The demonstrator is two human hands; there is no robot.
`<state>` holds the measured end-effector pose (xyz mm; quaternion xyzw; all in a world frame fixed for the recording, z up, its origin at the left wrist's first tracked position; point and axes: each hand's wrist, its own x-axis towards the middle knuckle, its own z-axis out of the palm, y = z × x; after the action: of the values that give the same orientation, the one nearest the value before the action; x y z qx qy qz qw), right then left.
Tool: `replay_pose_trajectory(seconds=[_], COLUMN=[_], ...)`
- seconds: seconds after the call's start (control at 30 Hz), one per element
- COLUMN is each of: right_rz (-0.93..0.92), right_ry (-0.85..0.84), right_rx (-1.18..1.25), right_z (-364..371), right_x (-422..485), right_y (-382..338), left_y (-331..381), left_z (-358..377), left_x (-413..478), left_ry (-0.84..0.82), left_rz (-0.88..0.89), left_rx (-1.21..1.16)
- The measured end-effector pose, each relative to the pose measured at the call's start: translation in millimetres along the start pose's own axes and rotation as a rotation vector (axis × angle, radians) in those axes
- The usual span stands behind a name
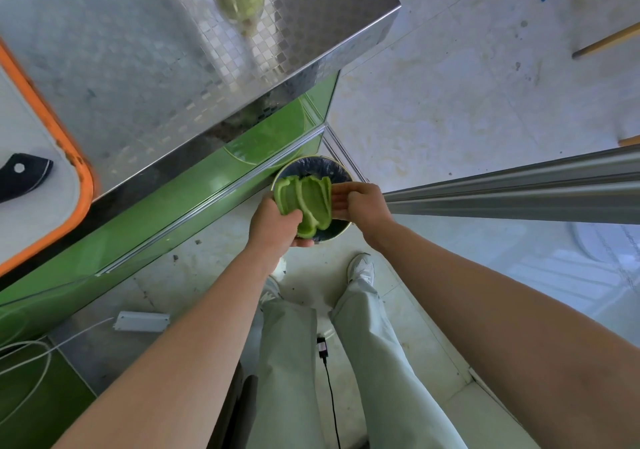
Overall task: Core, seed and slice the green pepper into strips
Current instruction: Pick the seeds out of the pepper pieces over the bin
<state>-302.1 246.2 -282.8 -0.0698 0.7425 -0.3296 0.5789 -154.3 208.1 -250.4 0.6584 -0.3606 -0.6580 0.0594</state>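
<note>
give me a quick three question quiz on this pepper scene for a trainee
1. True or false: the green pepper is already split open, with its pale inside facing the camera.
2. Multiple choice: what is the pepper held over? A) a frying pan B) the round lined bin on the floor C) a sink
3. Fill in: the knife lies on the white board with the ____ rim, away from both hands.

Key: 1 true; 2 B; 3 orange
</note>
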Motion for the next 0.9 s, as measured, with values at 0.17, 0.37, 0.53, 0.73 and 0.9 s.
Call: replay_pose_trajectory(seconds=[0.17,0.37,0.53,0.73,0.9], right_rz=[0.217,0.370,0.375,0.240,0.145], right_ry=[-0.010,-0.491,-0.437,-0.448,-0.370], right_rx=[0.190,0.529,0.386,0.174,-0.143], right_z=[-0.2,4.4,-0.3,-7.3,-6.3], right_x=[4.2,-5.2,-2.5,-7.7,-4.7], right_y=[3.8,-1.7,-2.7,-12.4,-12.5], left_y=[6.8,-4.7,-4.0,-7.3,-4.9], left_z=[7.5,13.7,7.6,7.8,17.5], left_x=[-11.7,-6.0,1.6,2.6,-1.5], left_ry=[-0.015,0.198,0.216,0.349,0.182], left_rz=[0.190,0.292,0.363,0.280,0.428], left_rx=[0.158,0.629,0.631,0.794,0.773])
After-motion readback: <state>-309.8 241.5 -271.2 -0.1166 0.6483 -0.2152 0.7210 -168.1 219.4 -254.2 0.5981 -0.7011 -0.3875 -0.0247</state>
